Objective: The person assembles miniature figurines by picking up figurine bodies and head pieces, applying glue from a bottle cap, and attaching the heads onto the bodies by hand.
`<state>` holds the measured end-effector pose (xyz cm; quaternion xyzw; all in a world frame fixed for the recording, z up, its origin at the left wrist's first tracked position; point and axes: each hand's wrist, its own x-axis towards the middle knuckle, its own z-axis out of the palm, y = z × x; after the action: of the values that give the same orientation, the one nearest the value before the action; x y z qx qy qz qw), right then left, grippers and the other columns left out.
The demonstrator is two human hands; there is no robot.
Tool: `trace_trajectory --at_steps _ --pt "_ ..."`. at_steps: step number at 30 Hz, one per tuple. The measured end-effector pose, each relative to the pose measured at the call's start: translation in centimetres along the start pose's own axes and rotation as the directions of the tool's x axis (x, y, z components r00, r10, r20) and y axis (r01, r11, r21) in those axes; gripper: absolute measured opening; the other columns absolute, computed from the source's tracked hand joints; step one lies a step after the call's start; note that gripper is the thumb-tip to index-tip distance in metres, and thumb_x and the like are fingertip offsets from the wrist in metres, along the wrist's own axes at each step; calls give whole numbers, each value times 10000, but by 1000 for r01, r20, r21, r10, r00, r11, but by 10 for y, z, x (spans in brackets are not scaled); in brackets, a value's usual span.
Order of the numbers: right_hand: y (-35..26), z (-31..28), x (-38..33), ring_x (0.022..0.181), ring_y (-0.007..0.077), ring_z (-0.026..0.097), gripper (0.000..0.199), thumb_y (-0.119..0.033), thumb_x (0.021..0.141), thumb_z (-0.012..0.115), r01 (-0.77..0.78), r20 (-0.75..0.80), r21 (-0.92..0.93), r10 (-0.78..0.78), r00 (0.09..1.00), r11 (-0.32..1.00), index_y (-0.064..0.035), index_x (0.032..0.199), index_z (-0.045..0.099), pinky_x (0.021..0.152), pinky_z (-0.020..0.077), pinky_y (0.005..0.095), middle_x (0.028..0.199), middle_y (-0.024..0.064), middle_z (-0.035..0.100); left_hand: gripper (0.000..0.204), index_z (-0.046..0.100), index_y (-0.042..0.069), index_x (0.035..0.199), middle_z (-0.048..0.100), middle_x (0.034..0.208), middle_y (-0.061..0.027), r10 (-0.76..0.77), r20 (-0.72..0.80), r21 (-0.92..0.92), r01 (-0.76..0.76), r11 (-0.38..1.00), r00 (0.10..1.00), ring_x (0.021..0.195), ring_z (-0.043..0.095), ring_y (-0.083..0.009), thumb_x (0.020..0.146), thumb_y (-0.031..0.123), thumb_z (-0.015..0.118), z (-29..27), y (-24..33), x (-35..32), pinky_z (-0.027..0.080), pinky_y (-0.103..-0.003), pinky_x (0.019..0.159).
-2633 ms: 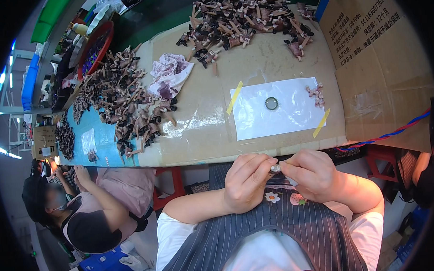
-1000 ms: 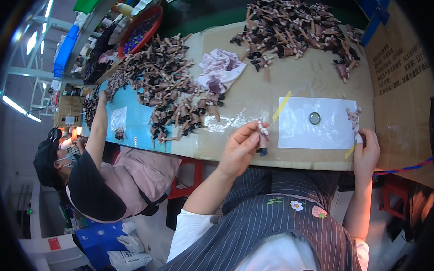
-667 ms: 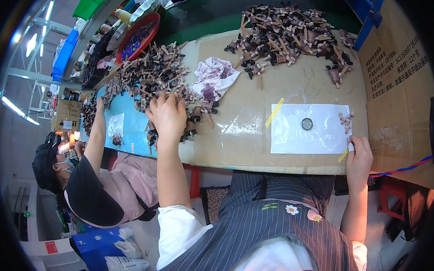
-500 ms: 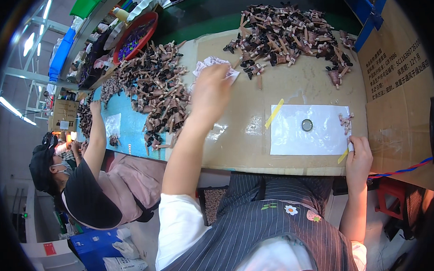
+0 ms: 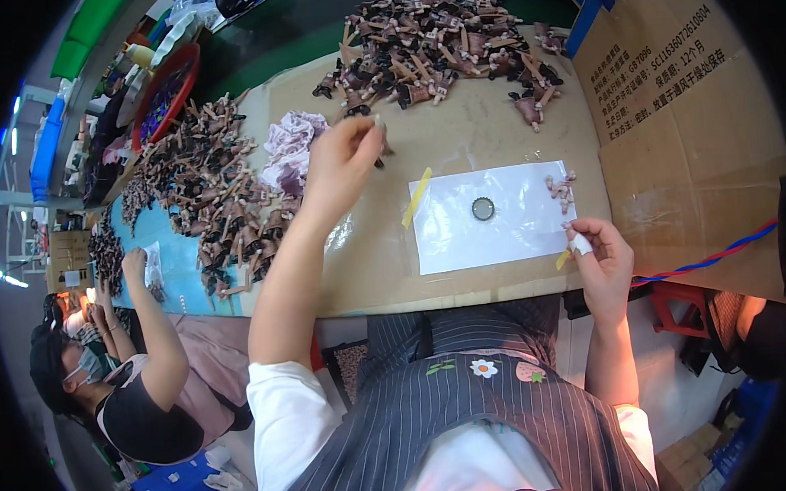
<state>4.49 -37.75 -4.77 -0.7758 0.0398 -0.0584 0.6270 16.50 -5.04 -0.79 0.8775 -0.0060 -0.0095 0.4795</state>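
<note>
Doll piece (image 5: 380, 133), pinched in left fingers (image 5: 367, 135)

Small brown figure part (image 5: 379, 133), pinched at the fingertips of the left hand (image 5: 343, 165), raised over the cardboard-covered table, just below the far pile of like pieces; details too small to tell. Small white piece (image 5: 581, 245), gripped between thumb and fingers of the right hand (image 5: 603, 260), at the near right corner of the white sheet.
</note>
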Motion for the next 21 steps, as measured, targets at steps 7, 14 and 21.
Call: trace_trajectory --at_steps 7,14,21 --pt "-6 22 -9 862 105 581 130 66 868 561 115 66 18 -116 991 993 55 992 600 746 468 225 952 66 612 238 593 -59 1171 687 968 -90 150 -26 -376 -149 915 988 862 663 -137 957 33 542 31 8 -107 545 -261 725" --pt "4 26 -12 819 112 571 119 42 864 573 155 38 -123 -152 988 980 48 977 610 735 468 235 928 77 602 443 584 -64 1149 663 915 -162 644 -232 389 -537 748 729 776 666 -288 733 -6 725 37 -2 -112 552 -348 683" --pt "14 29 -10 826 122 576 133 46 864 565 169 25 -170 -167 986 971 50 989 609 736 472 238 935 78 596 407 593 -52 1079 674 884 -152 699 -229 506 -530 680 678 764 671 -290 711 -17 761 28 -13 -99 540 -354 660"
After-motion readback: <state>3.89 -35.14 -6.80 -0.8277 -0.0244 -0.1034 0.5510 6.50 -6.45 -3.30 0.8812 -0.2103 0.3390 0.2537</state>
